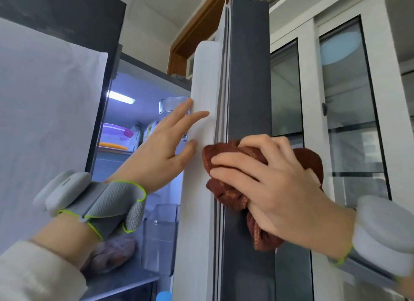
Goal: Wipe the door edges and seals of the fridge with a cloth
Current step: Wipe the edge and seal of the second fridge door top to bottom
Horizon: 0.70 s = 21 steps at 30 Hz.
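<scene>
The open right fridge door stands edge-on before me, dark grey on its outer edge, with a pale rubber seal running down beside its white inner liner. My right hand is shut on a crumpled dark red cloth, pressing it against the seal and door edge at mid height. My left hand lies flat with fingers spread on the white inner liner, just left of the cloth.
The lit fridge interior holds containers on shelves and clear door bins. The other fridge door stands open at the left. A white glass-fronted cabinet stands close behind the door on the right.
</scene>
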{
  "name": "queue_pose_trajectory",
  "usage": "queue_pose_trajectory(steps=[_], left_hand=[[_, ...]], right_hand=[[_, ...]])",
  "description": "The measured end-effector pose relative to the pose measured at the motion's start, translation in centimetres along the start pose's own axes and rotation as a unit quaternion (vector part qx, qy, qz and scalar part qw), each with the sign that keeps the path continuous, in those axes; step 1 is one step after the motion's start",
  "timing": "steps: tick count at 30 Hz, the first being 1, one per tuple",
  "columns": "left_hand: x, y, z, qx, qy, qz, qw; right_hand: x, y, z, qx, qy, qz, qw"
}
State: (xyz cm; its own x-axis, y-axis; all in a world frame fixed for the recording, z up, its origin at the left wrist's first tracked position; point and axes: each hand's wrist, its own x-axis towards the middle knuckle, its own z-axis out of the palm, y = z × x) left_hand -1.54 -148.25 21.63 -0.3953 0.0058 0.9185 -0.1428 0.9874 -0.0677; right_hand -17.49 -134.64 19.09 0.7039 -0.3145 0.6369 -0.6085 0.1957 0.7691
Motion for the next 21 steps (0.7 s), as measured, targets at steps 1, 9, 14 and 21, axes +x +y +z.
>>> queue_pose_trajectory(steps=[1, 9, 14, 21], left_hand=[[-0.1, 0.1, 0.0, -0.003, 0.002, 0.000, 1.000], [0.0, 0.8, 0.7, 0.001, 0.028, -0.029, 0.999], [0.8, 0.5, 1.4, -0.017, 0.091, -0.048, 0.995], [1.3, 0.2, 1.1, -0.004, 0.118, -0.038, 0.992]], right_hand=[[-0.8, -0.8, -0.1, 0.003, -0.010, -0.010, 1.000], [-3.1, -2.9, 0.0, 0.000, -0.001, -0.070, 0.998], [0.1, 1.3, 0.2, -0.033, 0.011, -0.060, 0.998], [-0.2, -0.1, 0.3, -0.016, -0.009, -0.020, 1.000]])
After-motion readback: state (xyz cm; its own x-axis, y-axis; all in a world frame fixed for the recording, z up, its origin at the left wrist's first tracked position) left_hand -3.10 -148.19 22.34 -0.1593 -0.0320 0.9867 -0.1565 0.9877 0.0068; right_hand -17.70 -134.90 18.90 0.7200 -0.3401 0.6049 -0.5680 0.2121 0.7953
